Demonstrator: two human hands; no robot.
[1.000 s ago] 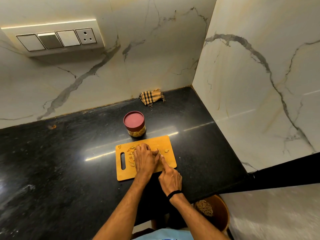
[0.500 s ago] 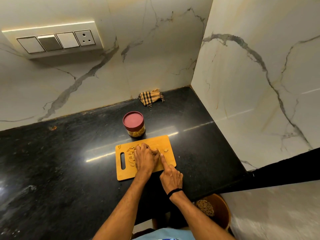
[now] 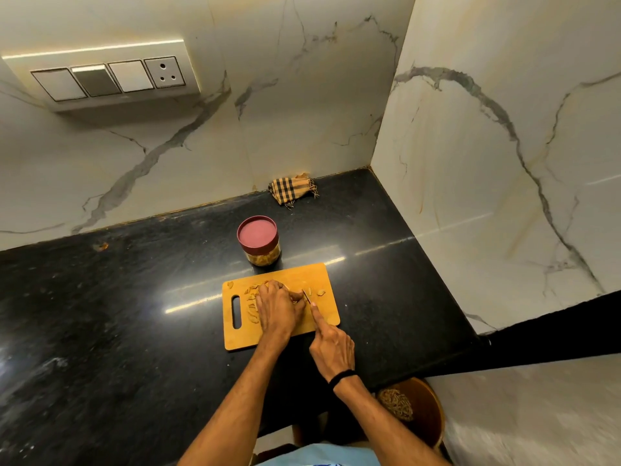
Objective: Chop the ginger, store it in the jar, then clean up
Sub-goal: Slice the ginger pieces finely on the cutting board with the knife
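The knife (image 3: 306, 295) blade showed again, since half a second ago, beside the left hand (image 3: 279, 307), fingers still curled over ginger (image 3: 251, 297) on the cutting board (image 3: 322, 277). Right hand (image 3: 332, 351) gripped the knife. Lidded jar (image 3: 258, 240) unmoved behind the board.

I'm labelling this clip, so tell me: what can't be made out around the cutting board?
Head view only:
Ginger left to cut: covered by the left hand.
Knife handle: inside the right hand; only a blade sliver shows.
Jar contents: too small, lid on.
Brown container below: cut off by the counter edge.
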